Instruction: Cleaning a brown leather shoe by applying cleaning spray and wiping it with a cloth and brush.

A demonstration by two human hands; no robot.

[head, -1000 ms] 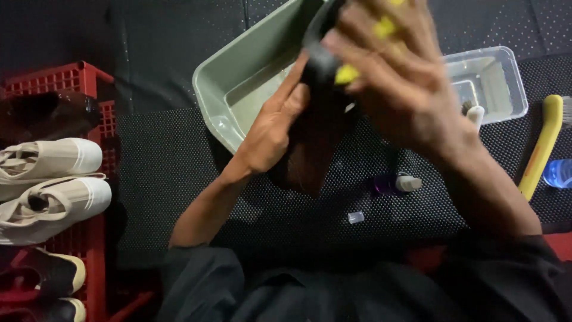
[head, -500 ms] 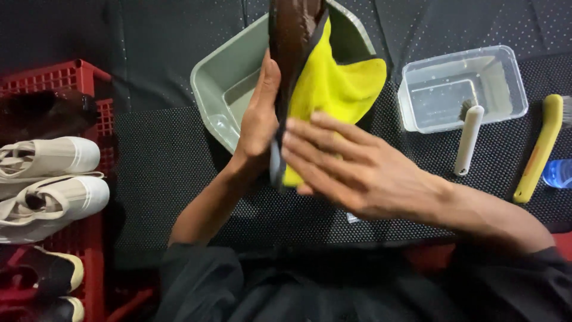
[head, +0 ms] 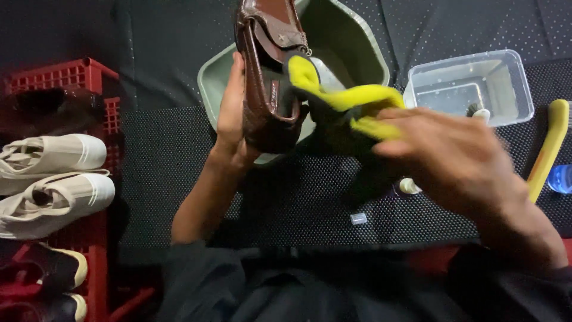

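Brown leather shoe [head: 266, 77] is held upright by the left hand [head: 231, 113], fingers wrapped around its side, over a green basin [head: 351, 48]. The right hand [head: 459, 161], blurred, pinches a yellow cloth [head: 345, 101] touching the shoe.

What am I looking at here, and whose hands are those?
The camera sits on a person's head and looks down, so those are that person's own two hands. The left hand holds a brown leather shoe up over a green basin. The right hand holds a yellow cloth against the shoe. On the dark mat are a clear plastic box and a yellow brush handle. White shoes rest on a red crate.
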